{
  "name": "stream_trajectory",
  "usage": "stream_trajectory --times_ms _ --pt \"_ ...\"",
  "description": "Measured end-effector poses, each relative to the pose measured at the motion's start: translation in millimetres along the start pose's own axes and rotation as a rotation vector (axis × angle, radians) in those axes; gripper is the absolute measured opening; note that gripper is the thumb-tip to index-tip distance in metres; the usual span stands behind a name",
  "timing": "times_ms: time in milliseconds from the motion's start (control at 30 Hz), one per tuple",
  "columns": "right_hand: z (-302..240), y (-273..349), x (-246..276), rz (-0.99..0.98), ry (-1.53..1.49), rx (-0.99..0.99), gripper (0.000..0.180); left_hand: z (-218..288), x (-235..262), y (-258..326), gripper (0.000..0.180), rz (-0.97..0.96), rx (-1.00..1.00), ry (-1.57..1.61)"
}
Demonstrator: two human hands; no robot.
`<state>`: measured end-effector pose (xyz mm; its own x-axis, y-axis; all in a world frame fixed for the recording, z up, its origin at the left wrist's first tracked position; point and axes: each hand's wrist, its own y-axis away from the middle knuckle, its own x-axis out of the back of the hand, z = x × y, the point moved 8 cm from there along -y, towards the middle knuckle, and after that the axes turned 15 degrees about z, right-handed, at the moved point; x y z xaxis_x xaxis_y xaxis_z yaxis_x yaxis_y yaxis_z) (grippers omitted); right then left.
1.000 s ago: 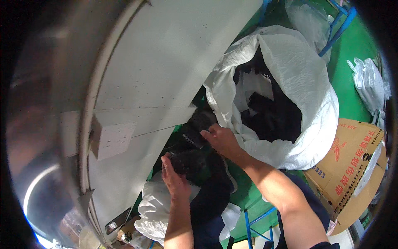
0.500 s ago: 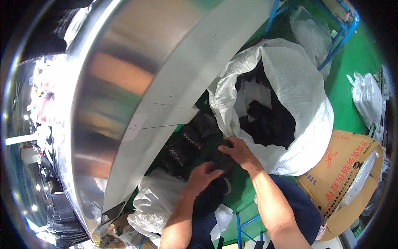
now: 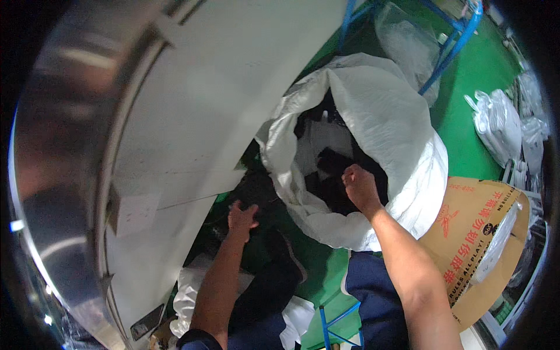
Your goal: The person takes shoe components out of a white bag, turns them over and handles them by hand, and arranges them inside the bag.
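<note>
Over the wide mouth of a large white bag, as the head view shows, the right hand reaches in from the lower right. Its fingers are curled narrow beside the black pieces inside; whether they pinch any of these I cannot tell. A pale sheet lies among the black pieces, toward the bag's far left side.

To the left of the bag, the left hand hangs with its thumb and fingers parted, close to a dark heap. This heap sits in shadow between the bag and a white panel; I cannot tell whether the hand touches it.

A smaller white plastic bag lies near the left forearm. At right, an opened cardboard box stands just beside the large bag, with clear plastic packages farther up on the green floor. A blue metal frame rises beyond the bag.
</note>
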<state>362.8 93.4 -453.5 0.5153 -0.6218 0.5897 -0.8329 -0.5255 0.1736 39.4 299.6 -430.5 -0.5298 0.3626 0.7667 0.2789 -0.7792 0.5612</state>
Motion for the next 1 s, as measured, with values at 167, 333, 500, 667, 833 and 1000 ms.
stream_trajectory --times_ms 167,333,500,667,833,1000 --pt "9 -11 16 0.201 0.273 0.147 0.023 17 -20 -43 0.075 0.128 -0.044 0.019" --pt "37 -57 -42 0.121 0.562 0.295 0.026 31 -5 -26 0.068 0.14 -0.133 -0.223" --pt "74 -89 -83 0.006 0.71 0.535 0.016 24 32 51 0.042 -0.236 -0.538 -0.101" --pt "52 -86 -77 0.314 0.433 0.62 0.031 -4 35 95 0.036 -0.442 -0.195 -0.059" --pt "-111 13 15 0.102 0.047 1.049 0.026 34 16 110 0.045 -0.53 -0.163 0.297" --pt "-188 109 40 0.016 -0.095 1.376 0.031 11 -3 163 0.048 -1.064 0.259 0.535"
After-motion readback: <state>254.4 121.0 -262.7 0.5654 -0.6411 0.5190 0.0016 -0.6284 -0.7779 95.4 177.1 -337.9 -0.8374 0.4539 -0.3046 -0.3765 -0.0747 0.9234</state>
